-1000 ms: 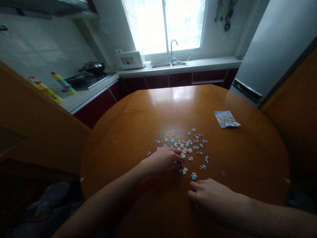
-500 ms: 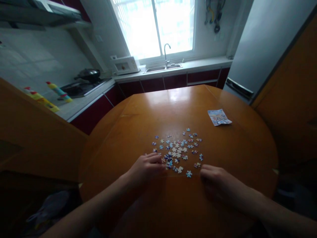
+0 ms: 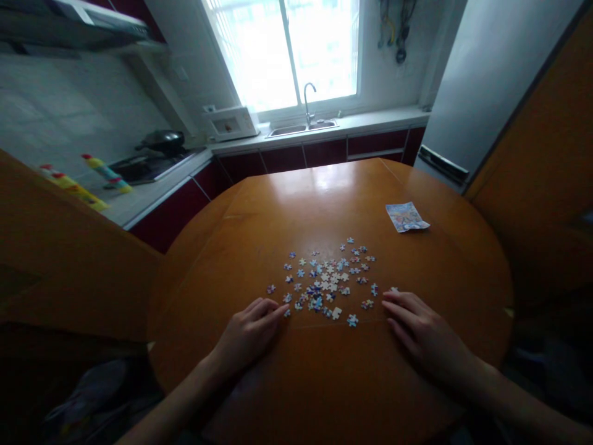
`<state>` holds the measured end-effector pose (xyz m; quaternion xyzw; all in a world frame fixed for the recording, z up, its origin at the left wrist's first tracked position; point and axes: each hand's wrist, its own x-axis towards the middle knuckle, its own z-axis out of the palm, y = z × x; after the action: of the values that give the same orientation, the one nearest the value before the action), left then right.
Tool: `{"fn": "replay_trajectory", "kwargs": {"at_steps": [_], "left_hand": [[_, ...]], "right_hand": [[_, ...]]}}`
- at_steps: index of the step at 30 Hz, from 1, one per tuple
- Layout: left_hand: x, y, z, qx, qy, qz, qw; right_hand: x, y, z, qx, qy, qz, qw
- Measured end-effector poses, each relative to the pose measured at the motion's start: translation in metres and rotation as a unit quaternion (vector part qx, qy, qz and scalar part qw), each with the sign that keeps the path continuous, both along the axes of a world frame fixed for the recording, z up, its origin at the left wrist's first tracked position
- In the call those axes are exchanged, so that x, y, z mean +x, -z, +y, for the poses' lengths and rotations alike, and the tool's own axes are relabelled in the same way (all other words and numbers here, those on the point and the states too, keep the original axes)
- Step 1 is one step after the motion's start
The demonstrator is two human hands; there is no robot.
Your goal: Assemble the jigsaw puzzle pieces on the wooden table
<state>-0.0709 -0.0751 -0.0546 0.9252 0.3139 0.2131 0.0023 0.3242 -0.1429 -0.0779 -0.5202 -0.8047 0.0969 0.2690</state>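
Note:
Many small jigsaw pieces [image 3: 330, 281] lie loose on the wooden table, some showing blue, purple and pale picture sides, others a plain cream side. My left hand [image 3: 254, 327] rests at the near left of the pile. Its fingers reach forward, and a fingertip meets or nearly covers a small blue piece [image 3: 287, 313]. To the right of the pile, my right hand [image 3: 419, 324] lies low over the table with its fingers apart. Just beyond its fingertips is a pale piece [image 3: 394, 289], partly hidden by them. I see nothing held in either hand.
A creased picture sheet [image 3: 406, 217] lies on the right of the round table [image 3: 208, 247]. Beyond the table are a counter with a sink [image 3: 301, 128], a microwave [image 3: 231, 123] and a wok [image 3: 163, 141] on the stove. A refrigerator [image 3: 495, 80] stands at right.
My left hand has drawn back to the left, uncovering pieces at the pile's left side. My right hand has gone from curled to spread and moved slightly right and forward.

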Motion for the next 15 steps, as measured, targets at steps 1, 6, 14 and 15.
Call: {"fn": "replay_trajectory", "kwargs": {"at_steps": [1, 6, 14, 15], "left_hand": [[0.005, 0.0, -0.001, 0.002, 0.007, 0.001, 1.0], [0.054, -0.003, 0.0, -0.039, 0.062, 0.032, 0.997], [0.106, 0.009, 0.012, -0.098, 0.057, 0.02, 0.993], [0.108, 0.01, 0.014, -0.105, 0.057, 0.012, 0.993]], "right_hand": [[-0.005, -0.001, -0.003, -0.002, -0.012, -0.005, 1.0], [-0.03, -0.005, -0.008, -0.009, -0.134, -0.069, 0.989], [-0.028, 0.004, 0.004, 0.002, -0.121, -0.145, 0.982], [-0.027, 0.005, 0.005, 0.005, -0.114, -0.146, 0.983]]}}
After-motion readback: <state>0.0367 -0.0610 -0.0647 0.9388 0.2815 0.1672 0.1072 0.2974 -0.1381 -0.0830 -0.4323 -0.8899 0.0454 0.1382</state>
